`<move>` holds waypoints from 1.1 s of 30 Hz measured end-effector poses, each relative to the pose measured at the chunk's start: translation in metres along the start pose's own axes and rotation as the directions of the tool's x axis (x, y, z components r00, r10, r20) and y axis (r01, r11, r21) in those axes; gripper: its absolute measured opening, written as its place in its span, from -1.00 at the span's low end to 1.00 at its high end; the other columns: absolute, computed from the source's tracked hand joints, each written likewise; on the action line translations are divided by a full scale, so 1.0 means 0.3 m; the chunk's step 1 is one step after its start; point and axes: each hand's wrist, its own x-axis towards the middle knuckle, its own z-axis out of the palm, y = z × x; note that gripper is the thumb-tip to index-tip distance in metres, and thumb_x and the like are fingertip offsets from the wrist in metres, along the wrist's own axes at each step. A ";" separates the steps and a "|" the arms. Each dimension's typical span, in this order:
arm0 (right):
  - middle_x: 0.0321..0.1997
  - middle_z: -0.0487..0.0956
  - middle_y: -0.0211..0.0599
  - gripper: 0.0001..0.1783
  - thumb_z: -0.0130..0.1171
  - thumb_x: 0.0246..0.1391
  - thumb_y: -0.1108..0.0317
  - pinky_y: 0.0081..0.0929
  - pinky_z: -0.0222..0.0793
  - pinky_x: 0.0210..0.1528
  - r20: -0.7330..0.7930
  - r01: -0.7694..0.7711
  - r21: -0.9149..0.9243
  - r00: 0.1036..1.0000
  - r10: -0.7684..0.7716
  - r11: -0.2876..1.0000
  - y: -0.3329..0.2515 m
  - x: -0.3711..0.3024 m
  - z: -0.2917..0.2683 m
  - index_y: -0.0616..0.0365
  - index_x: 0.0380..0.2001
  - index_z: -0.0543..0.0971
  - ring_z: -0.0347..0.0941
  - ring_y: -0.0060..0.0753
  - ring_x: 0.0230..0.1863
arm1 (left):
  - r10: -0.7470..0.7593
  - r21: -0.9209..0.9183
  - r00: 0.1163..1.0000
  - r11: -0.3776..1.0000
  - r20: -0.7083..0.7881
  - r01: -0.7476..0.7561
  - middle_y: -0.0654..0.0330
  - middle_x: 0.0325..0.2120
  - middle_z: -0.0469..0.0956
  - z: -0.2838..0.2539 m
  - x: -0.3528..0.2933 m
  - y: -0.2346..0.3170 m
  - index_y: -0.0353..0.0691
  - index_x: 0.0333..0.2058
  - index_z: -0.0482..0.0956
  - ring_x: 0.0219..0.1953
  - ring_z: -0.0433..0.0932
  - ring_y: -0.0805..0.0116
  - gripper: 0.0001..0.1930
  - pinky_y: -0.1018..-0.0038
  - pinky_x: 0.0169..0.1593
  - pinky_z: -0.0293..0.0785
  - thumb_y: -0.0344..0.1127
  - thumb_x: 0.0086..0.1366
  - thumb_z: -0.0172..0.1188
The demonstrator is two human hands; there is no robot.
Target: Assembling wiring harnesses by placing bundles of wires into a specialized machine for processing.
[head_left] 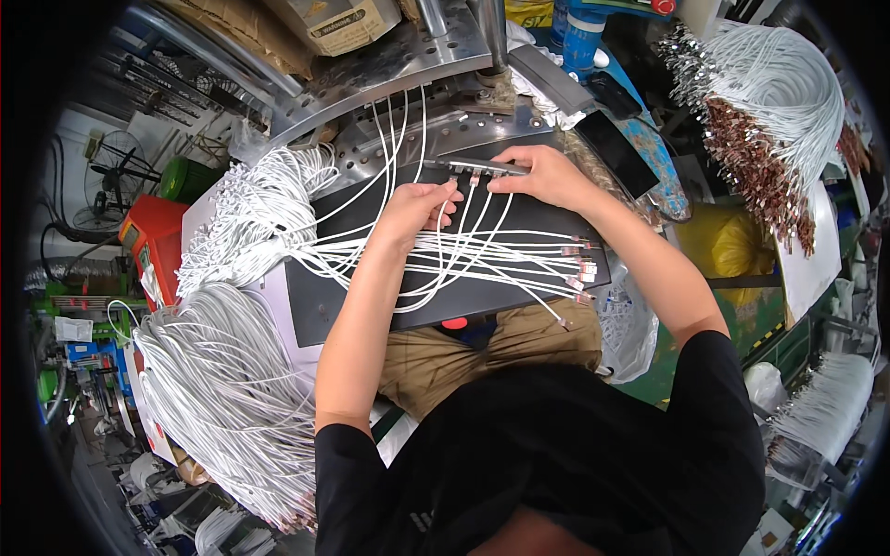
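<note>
My left hand (419,211) is closed, thumb and fingertips pinching the end of a white cable (439,243) just below a narrow dark metal bar (477,168). The fingers of my right hand (547,178) wrap over the bar's right end, with the thumb beneath it. Several white cables hang from the bar's front edge, their small plugs (474,181) set in a row along it. Below the hands, more white cables lie across a black board (320,301), their plug ends (586,271) pointing right. My fingertips hide the plug in my left hand.
A perforated metal machine frame (408,69) stands just beyond the hands. Bundles of white cable (218,389) are heaped at the left, and another bundle (779,88) lies far right. A black phone (616,153) rests beside my right forearm. A yellow bag (728,243) sits at the right.
</note>
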 end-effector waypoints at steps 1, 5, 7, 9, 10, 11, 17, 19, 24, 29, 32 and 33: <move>-0.29 0.69 -0.37 -0.56 0.47 0.03 0.21 -0.60 0.40 -0.16 0.002 -0.001 -0.003 1.000 0.001 1.000 0.015 0.004 -0.004 0.16 -0.04 0.64 0.52 -0.64 -0.28 | -0.001 -0.003 1.000 1.000 0.006 0.001 0.37 -0.50 0.56 0.006 0.001 0.001 -0.25 -0.25 0.69 -0.51 0.50 0.59 -0.62 0.64 -0.40 0.37 0.01 0.36 0.26; -0.21 0.70 -0.18 -0.44 0.48 -0.09 -0.07 -0.41 0.45 -0.05 0.036 0.002 -0.080 0.999 0.001 0.997 0.021 0.005 -0.010 0.01 -0.07 0.69 0.62 -0.33 -0.15 | -0.011 -0.024 1.000 1.000 0.027 0.012 0.38 -0.51 0.57 0.011 -0.001 0.005 -0.25 -0.26 0.69 -0.53 0.50 0.58 -0.63 0.64 -0.41 0.37 0.01 0.36 0.26; -0.24 0.69 -0.16 -0.46 0.48 -0.08 -0.04 -0.39 0.45 -0.07 0.045 0.041 -0.076 0.998 -0.037 0.996 0.021 -0.004 -0.008 0.01 -0.07 0.69 0.62 -0.28 -0.18 | -0.018 -0.035 0.999 0.999 0.036 0.019 0.39 -0.51 0.57 0.013 0.003 -0.002 -0.26 -0.26 0.69 -0.53 0.50 0.58 -0.63 0.64 -0.41 0.38 0.00 0.36 0.26; -0.25 0.69 -0.15 -0.47 0.47 -0.08 -0.03 -0.38 0.45 -0.08 0.054 0.059 -0.074 0.997 -0.055 0.996 -0.006 -0.009 -0.011 0.01 -0.07 0.69 0.62 -0.25 -0.19 | 0.023 -0.037 0.998 0.999 0.054 -0.021 0.35 -0.51 0.59 0.014 0.011 -0.013 -0.26 -0.26 0.69 -0.53 0.53 0.54 -0.61 0.59 -0.41 0.41 0.02 0.37 0.24; -0.25 0.68 -0.19 -0.52 0.43 -0.02 0.05 -0.40 0.44 -0.10 0.070 0.044 -0.170 0.997 -0.033 0.985 -0.045 -0.014 -0.021 0.06 -0.07 0.67 0.61 -0.28 -0.20 | 0.042 -0.039 0.997 0.998 0.064 -0.039 0.33 -0.51 0.60 0.021 0.002 -0.002 -0.26 -0.27 0.69 -0.53 0.54 0.51 -0.61 0.57 -0.41 0.43 0.02 0.37 0.23; -0.26 0.68 -0.23 -0.58 0.39 0.05 0.12 -0.41 0.44 -0.12 0.085 0.031 -0.263 0.996 -0.008 0.964 -0.083 -0.015 -0.028 0.11 -0.07 0.66 0.60 -0.32 -0.21 | 0.036 -0.042 0.997 0.999 0.065 -0.033 0.33 -0.51 0.60 0.022 -0.011 0.009 -0.26 -0.27 0.69 -0.53 0.54 0.51 -0.61 0.57 -0.41 0.43 0.02 0.37 0.23; -0.22 0.62 -0.14 -0.68 0.24 0.18 0.22 -0.25 0.44 -0.06 -0.212 0.368 -0.631 0.765 -0.608 0.683 -0.012 0.166 -0.011 0.20 -0.10 0.63 0.54 -0.08 -0.10 | 0.692 0.905 0.690 0.406 -0.212 -0.129 0.03 -0.38 0.67 -0.012 -0.039 0.144 -0.14 -0.30 0.71 -0.41 0.65 -0.03 -0.68 0.17 -0.23 0.56 -0.03 0.36 0.15; -0.25 0.57 -0.06 -0.69 0.23 0.18 0.20 -0.10 0.43 -0.08 -0.301 0.440 -0.677 0.567 -0.767 0.590 -0.041 0.343 0.037 0.24 -0.17 0.63 0.48 0.09 -0.17 | 0.812 0.953 0.564 0.269 -0.147 -0.139 0.03 -0.38 0.67 -0.070 0.057 0.136 -0.16 -0.33 0.70 -0.37 0.66 -0.02 -0.67 0.16 -0.21 0.57 -0.04 0.36 0.13; -0.02 0.55 0.03 -0.64 0.15 0.20 0.30 -0.11 0.39 0.09 -0.296 0.208 -0.777 0.712 -0.637 0.594 0.171 0.863 -0.015 0.24 0.01 0.51 0.46 0.11 0.03 | 0.681 0.984 0.731 0.159 -0.048 -0.084 0.02 -0.37 0.66 -0.079 0.269 0.168 -0.18 -0.38 0.69 -0.26 0.68 0.01 -0.68 0.14 -0.18 0.60 -0.09 0.37 0.11; -0.04 0.55 -0.09 -0.69 0.10 0.26 0.26 -0.25 0.35 0.15 -0.432 0.460 -0.336 0.700 -0.568 0.822 0.271 1.003 -0.044 0.21 -0.04 0.57 0.45 -0.15 0.02 | 0.760 0.986 0.649 0.134 -0.040 -0.095 -0.01 -0.40 0.64 -0.064 0.264 0.171 -0.18 -0.38 0.66 -0.34 0.65 -0.08 -0.67 0.09 -0.21 0.59 -0.07 0.37 0.09; -0.01 0.55 -0.07 -0.68 0.10 0.27 0.26 -0.24 0.35 0.15 -0.402 0.498 -0.320 0.699 -0.592 0.806 0.176 0.944 0.051 0.22 -0.01 0.56 0.44 -0.13 0.05 | 0.862 0.991 0.499 0.127 -0.086 -0.049 -0.02 -0.41 0.65 -0.098 0.236 0.120 -0.20 -0.40 0.65 -0.33 0.65 -0.06 -0.66 0.09 -0.21 0.59 -0.08 0.38 0.07; 0.00 0.55 -0.07 -0.66 0.11 0.27 0.24 -0.22 0.35 0.15 -0.418 0.519 -0.389 0.637 -0.648 0.761 0.136 0.907 0.075 0.22 0.00 0.55 0.44 -0.11 0.07 | 0.863 0.991 0.495 0.133 -0.101 -0.031 -0.02 -0.41 0.65 -0.114 0.230 0.112 -0.20 -0.40 0.65 -0.33 0.65 -0.06 -0.66 0.09 -0.21 0.59 -0.08 0.38 0.07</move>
